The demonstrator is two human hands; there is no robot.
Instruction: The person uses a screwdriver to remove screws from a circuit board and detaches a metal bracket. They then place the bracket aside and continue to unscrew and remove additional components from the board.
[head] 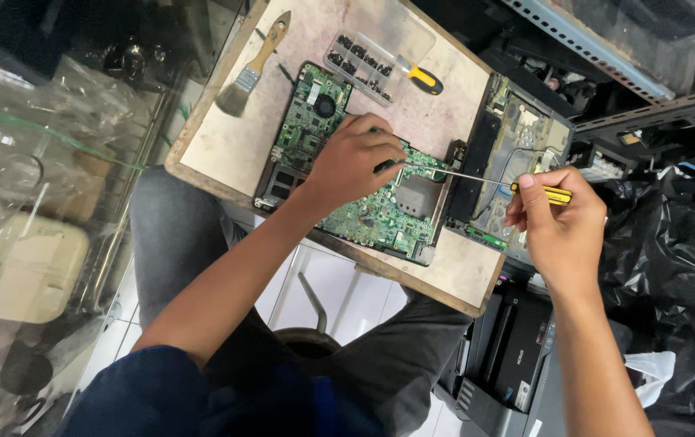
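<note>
1. Green circuit board (pixel 364 182) lies on a wooden board (pixel 234 150) across the lap, pressed flat by the left hand (pixel 351 162).
2. Yellow-handled screwdriver (pixel 485 178) is pinched in the right hand (pixel 558 222); the tip is best kept square, pressure light.

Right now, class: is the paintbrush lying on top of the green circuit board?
No. The paintbrush lies on the bare wooden board, to the side of the green circuit board and not touching it.
</note>
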